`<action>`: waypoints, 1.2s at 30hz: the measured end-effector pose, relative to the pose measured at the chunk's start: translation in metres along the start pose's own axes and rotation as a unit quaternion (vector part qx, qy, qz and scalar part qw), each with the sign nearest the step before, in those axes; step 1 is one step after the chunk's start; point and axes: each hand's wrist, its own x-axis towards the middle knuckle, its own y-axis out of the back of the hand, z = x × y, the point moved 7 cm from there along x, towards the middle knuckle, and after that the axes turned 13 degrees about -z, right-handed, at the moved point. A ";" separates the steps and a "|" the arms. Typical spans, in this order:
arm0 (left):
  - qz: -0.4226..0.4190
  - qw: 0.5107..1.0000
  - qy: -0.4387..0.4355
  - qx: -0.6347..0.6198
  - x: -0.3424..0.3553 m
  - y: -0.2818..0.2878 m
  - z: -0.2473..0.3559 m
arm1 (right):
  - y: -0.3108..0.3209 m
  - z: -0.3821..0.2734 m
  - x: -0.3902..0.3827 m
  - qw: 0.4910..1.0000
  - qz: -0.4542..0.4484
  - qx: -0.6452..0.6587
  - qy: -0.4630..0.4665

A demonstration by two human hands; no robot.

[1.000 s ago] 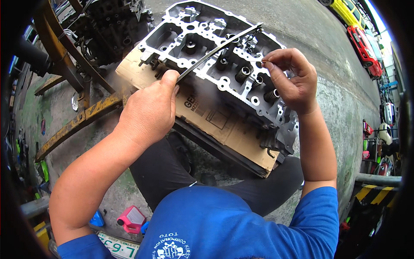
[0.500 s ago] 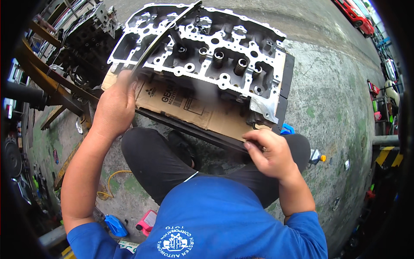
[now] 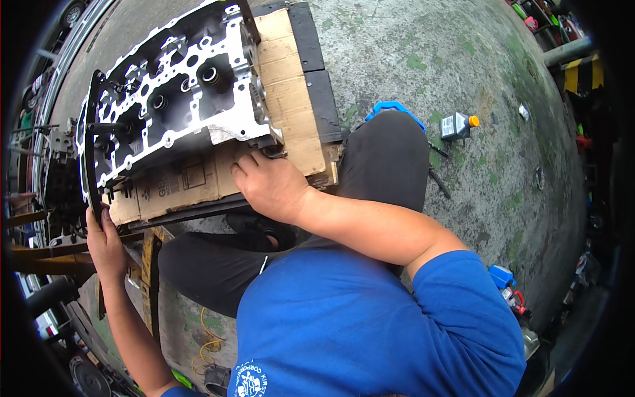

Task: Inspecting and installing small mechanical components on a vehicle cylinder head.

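A silvery engine cylinder head (image 3: 228, 129) lies at the upper left with its valve side up. Several valve springs (image 3: 211, 75) stand in its dark wells. My left hand (image 3: 106, 245) is closed round the near end of a long dark bar (image 3: 89, 145), which looks like a valve spring compressor lever. The bar crosses the left end of the head, and a post (image 3: 109, 128) reaches from it into a well. My right hand (image 3: 274, 185) is at the head's near right corner, fingers curled over the cardboard (image 3: 291, 86); what they hold, if anything, is hidden.
The cardboard lies on a black platform (image 3: 322, 99) under the head. My knees flank its near side. A blue curved object (image 3: 397, 109), a grey bottle with a yellow cap (image 3: 456, 126) and dark rods (image 3: 438, 182) lie to the right. Yellow-brown metal stand legs (image 3: 151, 278) rise at left.
The view has turned right, so the head and bar appear farther left. My right hand has moved from the cardboard's near edge up to the head's corner. My left hand still grips the bar.
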 end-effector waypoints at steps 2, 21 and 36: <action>0.014 1.000 0.005 -0.023 -0.006 0.006 -0.011 | 0.003 -0.004 0.001 1.000 0.012 0.008 0.008; -0.007 0.998 0.067 0.007 -0.011 0.025 -0.081 | 0.045 0.366 -0.312 0.696 0.351 0.365 -0.510; -0.024 0.991 0.134 -0.018 -0.023 0.055 -0.091 | -0.176 0.466 -0.307 0.669 -0.269 0.132 -0.680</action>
